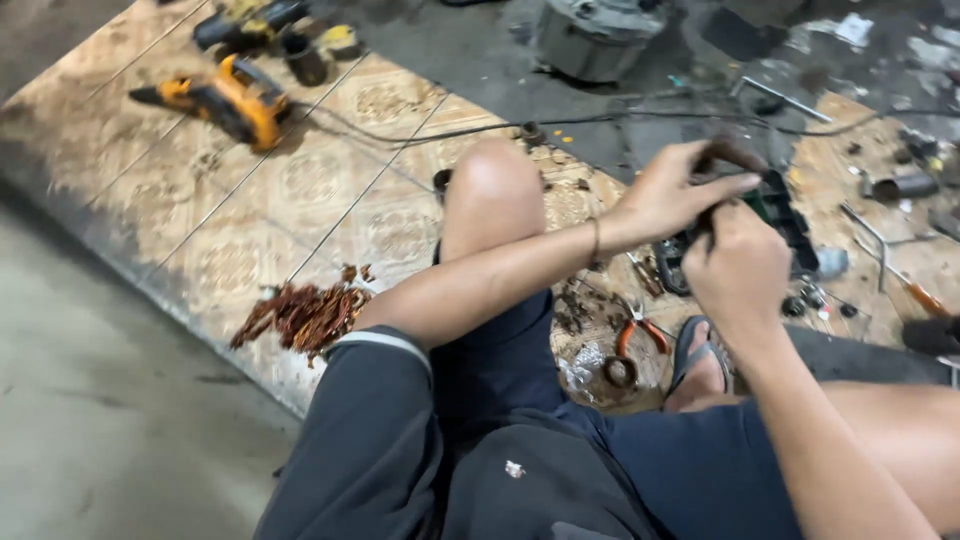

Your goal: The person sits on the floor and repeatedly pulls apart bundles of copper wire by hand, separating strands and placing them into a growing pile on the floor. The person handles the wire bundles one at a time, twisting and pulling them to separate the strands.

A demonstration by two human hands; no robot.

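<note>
We are sitting on the floor with a heap of copper wire scraps [303,314] lying on the patterned tiles at the far left and a yellow power tool [232,98] resting well beyond it. Further right, our left hand [668,192] is reaching across our raised knee, its fingers curling together and clamping on a dark brown curved piece [733,153], while our right hand [742,266] is closing in a fist on the same piece just below, both hovering over a black and green case [778,208], with red-handled pliers [640,331] lying beneath them by our sandalled foot
</note>
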